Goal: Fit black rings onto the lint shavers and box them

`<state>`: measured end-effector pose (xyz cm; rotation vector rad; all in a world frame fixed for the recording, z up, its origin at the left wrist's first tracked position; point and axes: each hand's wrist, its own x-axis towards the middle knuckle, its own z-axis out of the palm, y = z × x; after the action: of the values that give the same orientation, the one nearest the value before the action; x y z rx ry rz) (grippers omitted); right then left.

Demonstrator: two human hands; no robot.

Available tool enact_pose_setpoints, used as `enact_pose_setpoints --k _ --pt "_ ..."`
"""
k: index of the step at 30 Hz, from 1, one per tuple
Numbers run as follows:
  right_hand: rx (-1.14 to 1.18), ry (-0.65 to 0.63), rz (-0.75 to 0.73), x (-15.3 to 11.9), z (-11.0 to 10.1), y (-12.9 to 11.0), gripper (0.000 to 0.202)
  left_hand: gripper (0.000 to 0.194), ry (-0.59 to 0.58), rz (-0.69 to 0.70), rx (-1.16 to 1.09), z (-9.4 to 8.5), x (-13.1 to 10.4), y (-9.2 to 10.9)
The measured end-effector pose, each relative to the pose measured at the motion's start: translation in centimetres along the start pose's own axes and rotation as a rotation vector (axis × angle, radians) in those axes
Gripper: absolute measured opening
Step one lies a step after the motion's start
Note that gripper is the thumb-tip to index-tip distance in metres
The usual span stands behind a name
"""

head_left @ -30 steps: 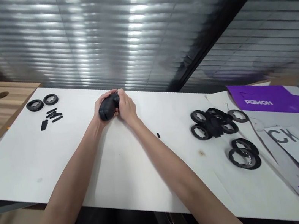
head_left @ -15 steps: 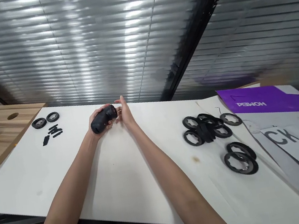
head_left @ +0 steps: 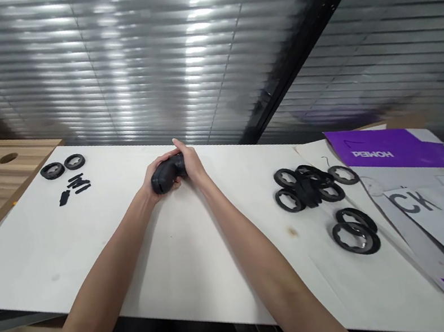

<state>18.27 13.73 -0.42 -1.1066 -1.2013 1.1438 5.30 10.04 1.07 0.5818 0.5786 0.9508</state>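
Observation:
My left hand (head_left: 153, 173) is wrapped around a smooth black handheld device (head_left: 166, 176) with a rounded body and an angled narrower end. The exact kind of device cannot be made out. My right hand (head_left: 192, 162) closes over the narrower end at the right, its palm against it and one digit pointing up. Most of the right fingers are hidden behind the device. Both hands are just above the white table (head_left: 175, 266), near its back edge.
Black rings (head_left: 307, 185) lie piled at the right, with two overlapping rings (head_left: 355, 234) nearer. Two rings (head_left: 52, 170) and several small black strips (head_left: 78, 183) are at the left. Purple-and-white packaging (head_left: 382, 146) covers the right side. Metal blinds (head_left: 122, 63) stand behind.
My right hand has moved from beside the device's narrow end to close over it. The device sits slightly further right in view and is turned a little.

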Motion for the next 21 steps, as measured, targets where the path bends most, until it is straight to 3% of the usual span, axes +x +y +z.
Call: enact_pose_setpoints --k 14,21 --pt "-0.094 0.072 -0.231 -0.4 -0.7 0.9 0.039 0.013 0.108 -0.039 -0.082 0.5 0.3 -0.4" --pt "-0.012 0.190 -0.125 0.1 -0.3 1.8 0.047 0.024 0.106 0.022 -0.082 1.2 0.3 -0.6"
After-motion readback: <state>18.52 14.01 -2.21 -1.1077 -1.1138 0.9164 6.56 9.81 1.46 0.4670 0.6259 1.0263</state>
